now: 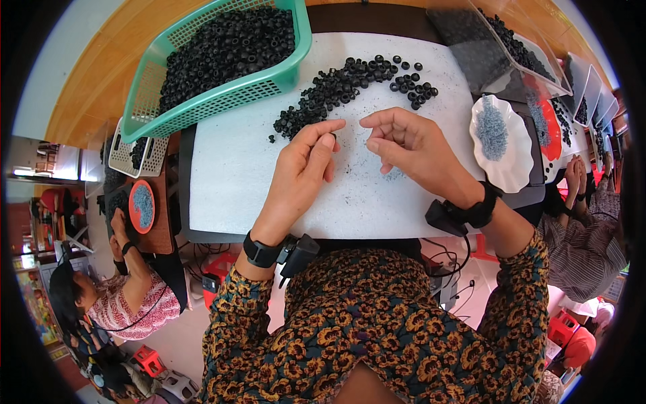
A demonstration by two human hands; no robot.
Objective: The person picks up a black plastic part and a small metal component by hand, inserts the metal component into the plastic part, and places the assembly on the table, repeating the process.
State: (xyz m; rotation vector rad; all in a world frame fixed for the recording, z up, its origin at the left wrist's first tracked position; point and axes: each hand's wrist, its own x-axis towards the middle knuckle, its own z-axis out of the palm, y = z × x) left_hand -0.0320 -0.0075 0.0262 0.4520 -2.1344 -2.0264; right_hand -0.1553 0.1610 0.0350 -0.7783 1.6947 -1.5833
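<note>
Both hands hover over a white mat (pixel 235 182). The left hand (pixel 306 165) pinches 1 small black ring (pixel 334 137) between thumb and forefinger, other fingers loosely curled. The right hand (pixel 410 145) is half closed, fingertips drawn together; whether it holds anything I cannot tell. A heap of rings (pixel 343 87) lies just beyond, a green basket (pixel 222 101) far left, a white dish (pixel 513 161) right

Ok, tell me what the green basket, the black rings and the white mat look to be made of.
Green basket: moulded plastic, going by its even lattice walls and slight sheen.
Black rings: likely rubber or matt plastic; dull, with no glint.
White mat: probably foam sheet or felt; flat, matt, speckled surface. Hard to tell.
</note>
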